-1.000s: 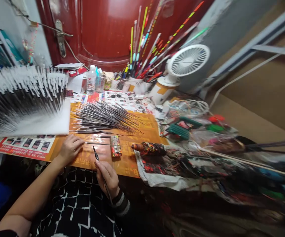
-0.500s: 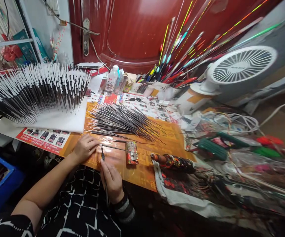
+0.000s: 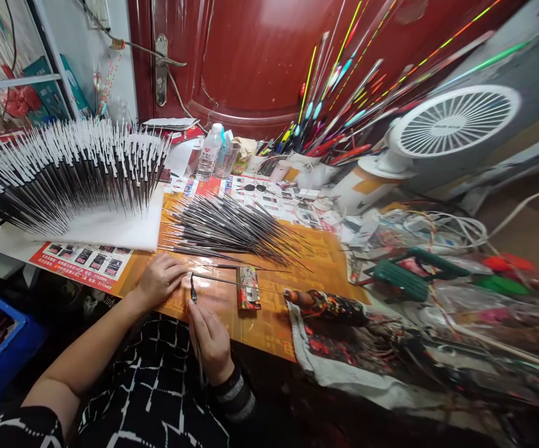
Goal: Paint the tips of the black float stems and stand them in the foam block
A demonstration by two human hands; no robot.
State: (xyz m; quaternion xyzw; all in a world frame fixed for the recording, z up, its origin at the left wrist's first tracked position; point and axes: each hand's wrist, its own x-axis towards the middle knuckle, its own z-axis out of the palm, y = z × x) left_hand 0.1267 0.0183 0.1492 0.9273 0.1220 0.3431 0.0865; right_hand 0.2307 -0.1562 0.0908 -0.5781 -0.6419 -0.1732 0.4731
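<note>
My left hand rests on the orange table mat, its fingers pinched on the near end of a thin dark float stem. That stem lies across a small paint-stained block. My right hand holds a fine paintbrush like a pen, with the tip up against the stem beside my left fingers. A loose pile of dark thin stems lies just behind both hands.
A white foam block at the left bristles with several white-tipped stems. A paint-smeared cloth and a paint-covered handle lie to the right. A white fan, cups of coloured floats, bottles and cables crowd the back and right.
The view swung left and closer between one second ago and half a second ago. Since then my right hand has edged the brush tip slightly toward the stem; my left hand stays put.
</note>
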